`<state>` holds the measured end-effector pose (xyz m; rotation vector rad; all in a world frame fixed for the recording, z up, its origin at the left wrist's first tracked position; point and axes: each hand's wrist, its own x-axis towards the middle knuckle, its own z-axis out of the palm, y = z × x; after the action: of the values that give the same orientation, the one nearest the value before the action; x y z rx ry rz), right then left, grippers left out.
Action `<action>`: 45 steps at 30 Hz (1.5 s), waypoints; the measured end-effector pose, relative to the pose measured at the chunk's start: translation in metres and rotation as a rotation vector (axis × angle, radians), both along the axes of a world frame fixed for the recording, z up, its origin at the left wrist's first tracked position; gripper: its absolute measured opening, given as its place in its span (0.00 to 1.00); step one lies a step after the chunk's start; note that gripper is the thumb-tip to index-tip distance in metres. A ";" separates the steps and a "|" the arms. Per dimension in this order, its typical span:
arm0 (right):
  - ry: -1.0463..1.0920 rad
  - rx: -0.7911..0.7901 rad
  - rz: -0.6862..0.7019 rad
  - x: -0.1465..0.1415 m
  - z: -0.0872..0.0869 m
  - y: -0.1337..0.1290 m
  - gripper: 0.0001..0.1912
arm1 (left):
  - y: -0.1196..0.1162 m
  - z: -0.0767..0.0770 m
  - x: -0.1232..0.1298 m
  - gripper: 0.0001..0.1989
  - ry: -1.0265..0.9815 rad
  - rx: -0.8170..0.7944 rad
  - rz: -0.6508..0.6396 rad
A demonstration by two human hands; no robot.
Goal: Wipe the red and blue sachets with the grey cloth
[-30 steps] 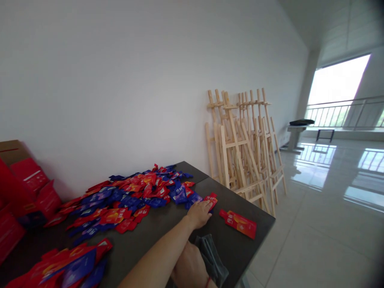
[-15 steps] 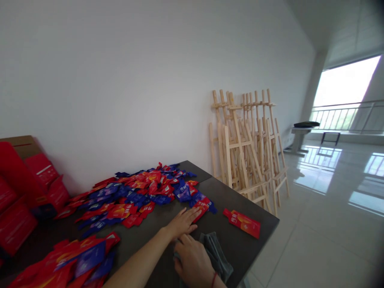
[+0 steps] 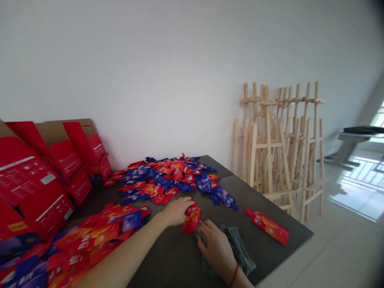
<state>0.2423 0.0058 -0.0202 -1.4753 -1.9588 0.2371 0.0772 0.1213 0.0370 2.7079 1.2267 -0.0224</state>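
Observation:
My left hand is closed on the top end of a red spouted pouch with an orange pattern and white lettering. The pouch's lower end comes up to the cloth under my right hand. My right hand, a red cord at its wrist, is closed on a bunched grey cloth that spreads over the dark table. A purple-blue pouch lies beyond my left hand. Another red pouch lies alone to the right, near the table edge.
Red and blue pouches form a far pile and a near-left pile. Open red cartons stand along the left by the wall. Wooden easels lean past the dark table's right edge.
The view has turned left, bringing more cartons in. My left hand, previously flat on the red pouch, now grips it and has drawn it away from the purple-blue pouch towards the cloth.

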 end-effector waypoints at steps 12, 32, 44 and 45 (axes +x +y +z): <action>0.086 0.091 0.000 0.010 -0.011 0.003 0.08 | 0.003 0.001 0.013 0.36 0.129 -0.083 0.021; -0.160 -0.044 0.098 -0.027 0.009 0.008 0.12 | -0.083 -0.024 -0.029 0.19 -0.155 -0.082 0.399; -0.212 -0.186 -0.138 0.001 0.005 0.031 0.10 | -0.082 -0.027 -0.034 0.16 -0.192 -0.225 0.460; -0.217 -0.195 -0.148 0.002 0.005 0.032 0.10 | -0.082 -0.026 -0.034 0.16 -0.199 -0.223 0.458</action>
<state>0.2445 0.0377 -0.0152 -1.8303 -2.0287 0.2154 0.0436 0.0391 0.0106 2.1319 1.6349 0.1538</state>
